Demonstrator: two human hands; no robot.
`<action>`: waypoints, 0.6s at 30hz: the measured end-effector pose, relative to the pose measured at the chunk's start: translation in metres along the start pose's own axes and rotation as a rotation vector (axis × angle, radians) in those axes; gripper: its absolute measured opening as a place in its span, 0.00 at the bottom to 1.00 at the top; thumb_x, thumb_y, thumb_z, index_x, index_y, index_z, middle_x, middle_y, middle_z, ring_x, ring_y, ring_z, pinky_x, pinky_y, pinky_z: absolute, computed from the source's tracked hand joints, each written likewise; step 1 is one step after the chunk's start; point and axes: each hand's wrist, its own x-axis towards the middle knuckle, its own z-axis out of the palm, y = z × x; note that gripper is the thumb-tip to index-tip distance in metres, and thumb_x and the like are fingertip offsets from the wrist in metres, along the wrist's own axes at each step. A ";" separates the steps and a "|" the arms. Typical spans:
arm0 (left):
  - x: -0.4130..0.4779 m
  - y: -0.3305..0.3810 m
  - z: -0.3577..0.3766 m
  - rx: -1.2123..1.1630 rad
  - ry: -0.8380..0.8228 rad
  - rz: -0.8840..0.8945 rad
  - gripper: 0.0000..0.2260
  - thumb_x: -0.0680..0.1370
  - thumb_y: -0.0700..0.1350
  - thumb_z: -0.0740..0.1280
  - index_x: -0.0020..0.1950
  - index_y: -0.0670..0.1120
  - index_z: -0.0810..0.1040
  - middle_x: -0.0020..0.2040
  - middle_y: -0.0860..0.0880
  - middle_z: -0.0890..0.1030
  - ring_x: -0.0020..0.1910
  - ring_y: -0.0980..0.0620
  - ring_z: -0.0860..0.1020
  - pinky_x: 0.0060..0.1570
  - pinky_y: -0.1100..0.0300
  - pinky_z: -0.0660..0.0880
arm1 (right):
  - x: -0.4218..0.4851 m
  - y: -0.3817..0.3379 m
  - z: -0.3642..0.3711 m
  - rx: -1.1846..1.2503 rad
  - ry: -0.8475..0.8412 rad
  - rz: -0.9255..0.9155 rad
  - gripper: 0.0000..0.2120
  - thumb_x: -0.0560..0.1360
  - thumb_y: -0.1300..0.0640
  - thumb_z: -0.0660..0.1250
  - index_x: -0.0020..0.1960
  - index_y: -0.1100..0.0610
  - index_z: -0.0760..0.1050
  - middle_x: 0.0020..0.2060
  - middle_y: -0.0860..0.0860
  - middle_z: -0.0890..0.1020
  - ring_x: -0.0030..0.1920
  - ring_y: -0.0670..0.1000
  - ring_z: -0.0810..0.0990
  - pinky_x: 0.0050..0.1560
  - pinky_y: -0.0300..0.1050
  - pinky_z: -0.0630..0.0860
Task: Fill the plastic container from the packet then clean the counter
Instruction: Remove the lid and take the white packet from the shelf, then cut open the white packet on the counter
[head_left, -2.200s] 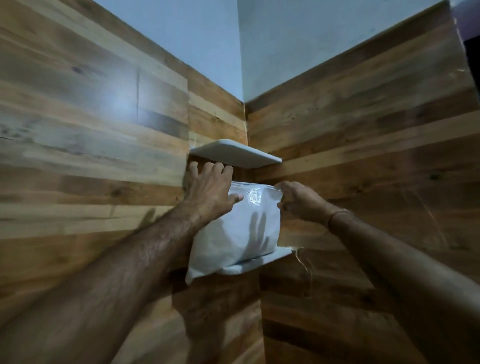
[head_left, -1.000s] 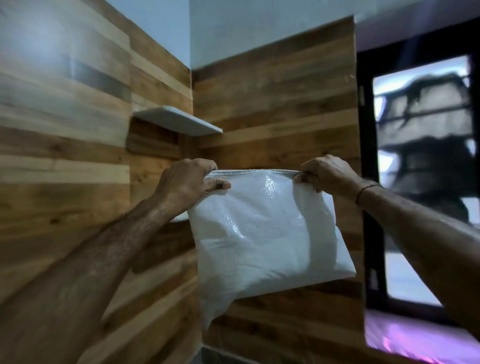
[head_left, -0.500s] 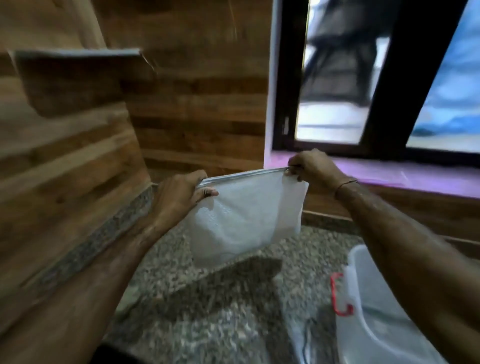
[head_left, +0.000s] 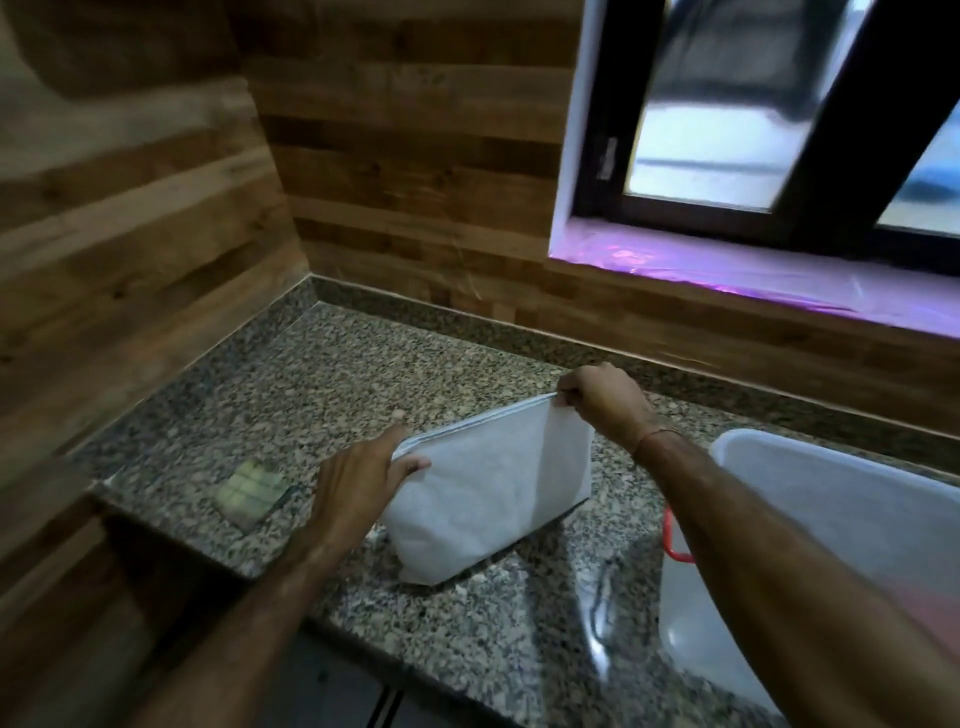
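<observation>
- Both hands pinch the packet (head_left: 493, 499) by its top corners: left hand (head_left: 358, 488) near, right hand (head_left: 602, 405) far.
- Packet stands on the counter (head_left: 322, 374), apparently sealed; container (head_left: 810, 499) just to its right.
- Filling not started; next, open the top, then tip it over the container.

Open granite on the left and behind, crowded on the right

The counter (head_left: 363, 374) lies bare from the wood-panelled corner to the packet (head_left: 493, 499), which stands upright mid-counter, pinched at both top corners by the left hand (head_left: 358, 483) and right hand (head_left: 602, 405). A small yellowish pad (head_left: 252, 488) lies near the front edge; the plastic container (head_left: 831, 499) blocks the right side.
</observation>
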 end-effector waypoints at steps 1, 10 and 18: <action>-0.002 -0.004 -0.003 -0.033 -0.029 -0.026 0.27 0.76 0.70 0.64 0.60 0.49 0.79 0.40 0.45 0.85 0.40 0.41 0.84 0.33 0.56 0.71 | 0.000 -0.004 0.003 -0.001 0.032 0.000 0.06 0.75 0.59 0.69 0.46 0.51 0.85 0.46 0.51 0.88 0.50 0.58 0.85 0.44 0.47 0.77; 0.000 -0.055 -0.069 -0.334 -0.269 -0.130 0.09 0.73 0.52 0.78 0.38 0.52 0.81 0.33 0.64 0.80 0.32 0.63 0.76 0.34 0.61 0.69 | -0.017 -0.080 0.030 0.271 0.155 -0.141 0.04 0.76 0.58 0.73 0.49 0.52 0.86 0.47 0.48 0.88 0.48 0.51 0.85 0.45 0.48 0.80; 0.012 -0.054 -0.099 -0.494 -0.288 -0.041 0.05 0.75 0.44 0.77 0.41 0.52 0.83 0.38 0.55 0.85 0.39 0.56 0.83 0.42 0.53 0.82 | -0.045 -0.191 0.077 0.553 0.049 -0.328 0.11 0.73 0.45 0.76 0.51 0.51 0.84 0.48 0.46 0.79 0.43 0.43 0.77 0.41 0.37 0.75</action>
